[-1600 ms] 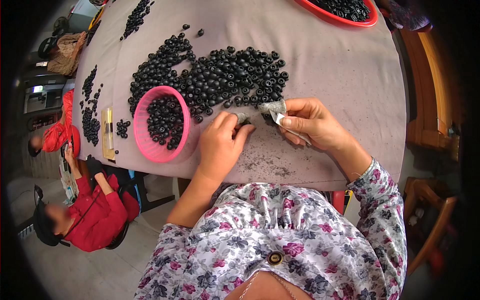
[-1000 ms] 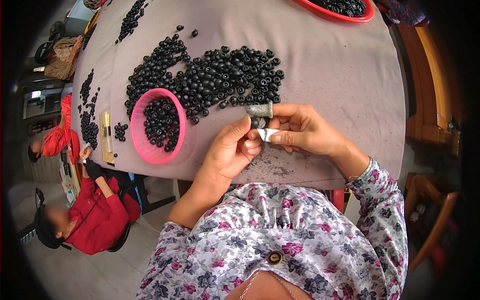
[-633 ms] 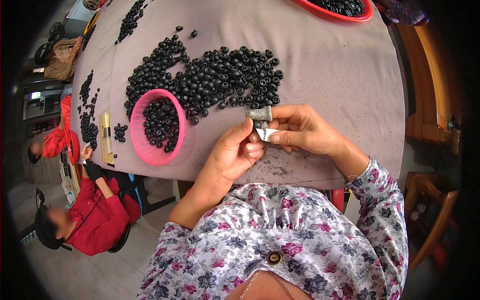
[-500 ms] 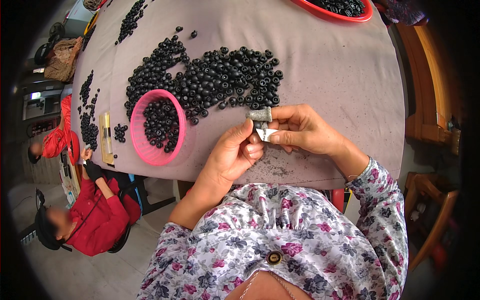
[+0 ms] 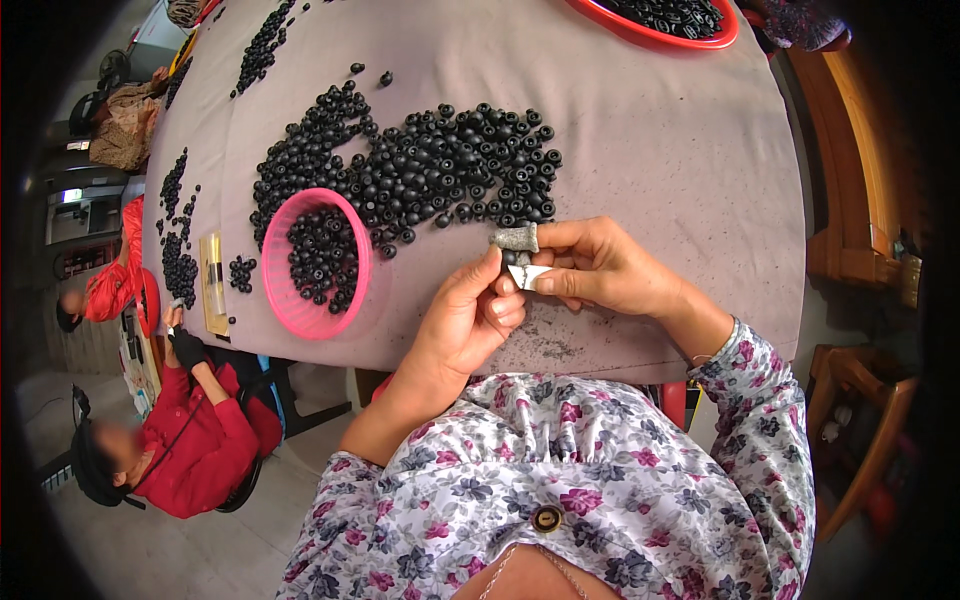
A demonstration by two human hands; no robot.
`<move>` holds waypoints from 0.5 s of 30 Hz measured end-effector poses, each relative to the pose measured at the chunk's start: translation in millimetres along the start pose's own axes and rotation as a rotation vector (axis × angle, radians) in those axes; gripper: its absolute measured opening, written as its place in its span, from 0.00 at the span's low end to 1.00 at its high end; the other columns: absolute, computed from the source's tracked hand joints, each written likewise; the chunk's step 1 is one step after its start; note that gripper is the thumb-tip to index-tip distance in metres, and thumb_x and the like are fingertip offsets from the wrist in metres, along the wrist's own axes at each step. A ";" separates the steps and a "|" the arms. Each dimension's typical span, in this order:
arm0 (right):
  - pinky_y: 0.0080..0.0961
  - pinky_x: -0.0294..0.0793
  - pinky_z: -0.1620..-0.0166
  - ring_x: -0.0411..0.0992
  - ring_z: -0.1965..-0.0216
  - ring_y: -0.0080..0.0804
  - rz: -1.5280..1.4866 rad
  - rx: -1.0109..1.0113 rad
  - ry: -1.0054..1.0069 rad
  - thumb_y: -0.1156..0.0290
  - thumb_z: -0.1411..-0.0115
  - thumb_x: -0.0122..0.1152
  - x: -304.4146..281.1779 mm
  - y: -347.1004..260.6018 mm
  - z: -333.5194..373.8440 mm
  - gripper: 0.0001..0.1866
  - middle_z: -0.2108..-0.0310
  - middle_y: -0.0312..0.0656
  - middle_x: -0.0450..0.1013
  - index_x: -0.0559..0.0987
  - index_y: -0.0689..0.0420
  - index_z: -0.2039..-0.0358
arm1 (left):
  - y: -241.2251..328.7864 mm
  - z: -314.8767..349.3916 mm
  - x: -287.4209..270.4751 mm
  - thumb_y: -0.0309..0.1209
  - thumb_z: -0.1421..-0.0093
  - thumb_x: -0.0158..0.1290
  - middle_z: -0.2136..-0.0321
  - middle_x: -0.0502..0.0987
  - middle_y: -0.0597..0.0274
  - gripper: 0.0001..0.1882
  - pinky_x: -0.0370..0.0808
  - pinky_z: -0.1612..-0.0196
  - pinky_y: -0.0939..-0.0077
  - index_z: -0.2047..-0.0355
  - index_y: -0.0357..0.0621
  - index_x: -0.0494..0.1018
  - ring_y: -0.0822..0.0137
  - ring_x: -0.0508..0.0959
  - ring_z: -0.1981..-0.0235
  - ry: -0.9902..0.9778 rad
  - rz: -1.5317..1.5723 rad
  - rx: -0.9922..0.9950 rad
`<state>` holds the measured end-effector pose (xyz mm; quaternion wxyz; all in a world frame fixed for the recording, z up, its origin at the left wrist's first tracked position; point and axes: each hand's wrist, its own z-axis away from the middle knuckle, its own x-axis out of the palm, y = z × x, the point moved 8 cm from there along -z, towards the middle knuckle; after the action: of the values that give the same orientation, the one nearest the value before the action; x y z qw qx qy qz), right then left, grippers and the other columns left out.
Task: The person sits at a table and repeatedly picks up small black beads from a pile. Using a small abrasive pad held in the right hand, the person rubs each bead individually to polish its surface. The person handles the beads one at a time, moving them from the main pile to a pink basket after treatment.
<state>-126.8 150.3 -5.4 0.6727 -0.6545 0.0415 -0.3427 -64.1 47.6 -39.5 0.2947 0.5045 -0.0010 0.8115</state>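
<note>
Head view: between the fingertips of the left hand (image 5: pixel 460 315) and right hand (image 5: pixel 615 265) sits one small black piece (image 5: pixel 508 262), partly hidden. The left thumb and fingers appear to pinch it, nearly closed; the right index and thumb stand slightly apart around its other side, the index capped by one grey sleeve (image 5: pixel 517 237), the thumb pressing one white scrap (image 5: pixel 527 276). The piece should prove light, stiff, perhaps slippery with dark dust, and hardly fragile; its rounded sides look the best place to grip. Beyond the fingers spreads one pile of black pieces (image 5: pixel 430 155), too many to count, with two loose ones past it. Left of the fingers is one pink basket (image 5: pixel 283 292); far ahead, one red basin (image 5: pixel 690 44).
</note>
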 end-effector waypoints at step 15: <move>0.13 0.65 0.75 0.65 0.77 0.13 -0.050 -0.002 -0.015 0.74 0.36 0.60 -0.4 2.6 -0.5 0.12 0.71 0.30 0.70 0.77 0.64 0.54 | -0.1 1.6 -1.3 0.40 0.32 0.52 0.76 0.69 0.69 0.24 0.66 0.74 0.84 0.50 0.26 0.71 0.78 0.64 0.79 0.029 -0.052 0.032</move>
<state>-126.3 149.9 -8.0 0.6635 -0.6585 0.0204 -0.3546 -62.3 46.6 -39.8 0.3077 0.4972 0.0292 0.8107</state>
